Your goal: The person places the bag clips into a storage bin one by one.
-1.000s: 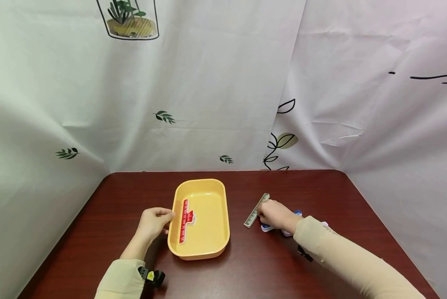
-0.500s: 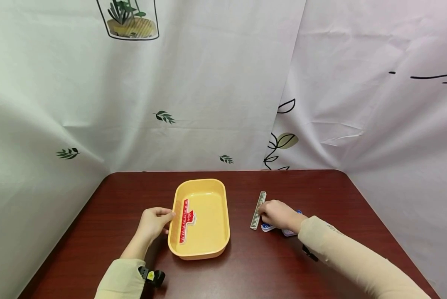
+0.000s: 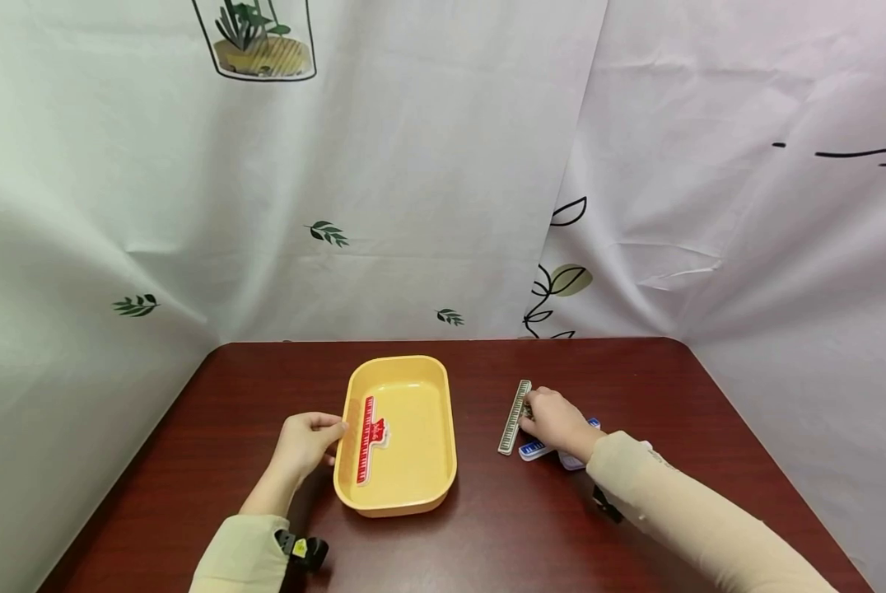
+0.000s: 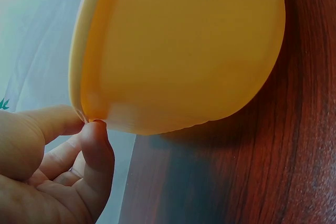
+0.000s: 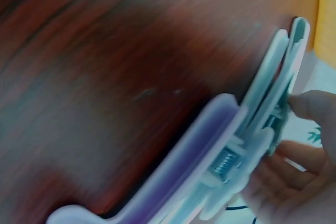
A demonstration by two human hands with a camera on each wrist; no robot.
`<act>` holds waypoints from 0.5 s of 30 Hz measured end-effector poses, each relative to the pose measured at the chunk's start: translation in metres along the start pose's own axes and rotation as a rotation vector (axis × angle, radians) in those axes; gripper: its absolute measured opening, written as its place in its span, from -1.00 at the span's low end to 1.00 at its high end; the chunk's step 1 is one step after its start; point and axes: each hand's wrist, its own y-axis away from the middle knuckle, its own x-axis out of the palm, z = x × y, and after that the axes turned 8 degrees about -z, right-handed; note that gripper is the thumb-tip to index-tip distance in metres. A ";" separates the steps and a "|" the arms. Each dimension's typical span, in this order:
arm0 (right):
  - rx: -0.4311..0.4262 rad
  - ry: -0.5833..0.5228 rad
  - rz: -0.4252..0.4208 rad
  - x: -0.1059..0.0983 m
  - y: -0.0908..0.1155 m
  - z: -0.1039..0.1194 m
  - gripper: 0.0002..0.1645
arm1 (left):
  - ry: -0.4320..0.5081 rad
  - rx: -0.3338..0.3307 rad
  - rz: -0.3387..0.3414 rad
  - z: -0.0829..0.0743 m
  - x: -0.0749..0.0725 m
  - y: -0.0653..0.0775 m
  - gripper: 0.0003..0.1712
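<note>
My left hand (image 3: pixel 300 445) pinches the left rim of a yellow tray (image 3: pixel 394 510); in the left wrist view its thumb and index finger meet at the rim. A red bag clip (image 3: pixel 369 436) lies inside along the tray's left side. Right of the tray, my right hand (image 3: pixel 557 424) pinches the handle of a green bag clip (image 3: pixel 515 420). In the right wrist view that green clip (image 5: pixel 300 38) is farthest from the camera, beside a paler clip and a purple clip (image 5: pixel 194 150) with a spring. A blue clip (image 3: pixel 535 450) is partly hidden under the hand.
The purple clip's end (image 3: pixel 572 461) shows below the right wrist. All stand on a dark red-brown table (image 3: pixel 480 543) with rounded far corners. A white printed cloth (image 3: pixel 413 165) hangs behind and at both sides.
The green clip has turned from a slant to nearly straight away from me, its near end swinging right. My right hand has shifted slightly at its handle. The left hand and tray stay put.
</note>
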 end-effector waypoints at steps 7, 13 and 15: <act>0.179 -0.048 0.091 -0.004 -0.003 -0.001 -0.62 | 0.010 -0.005 0.003 0.000 0.000 0.000 -0.70; 0.220 -0.127 0.106 -0.005 -0.004 -0.002 -0.52 | 0.010 -0.004 0.001 0.000 0.000 0.000 -0.70; 0.225 -0.148 0.101 -0.006 -0.004 -0.002 -0.55 | 0.012 -0.006 0.001 0.000 0.000 0.000 -0.70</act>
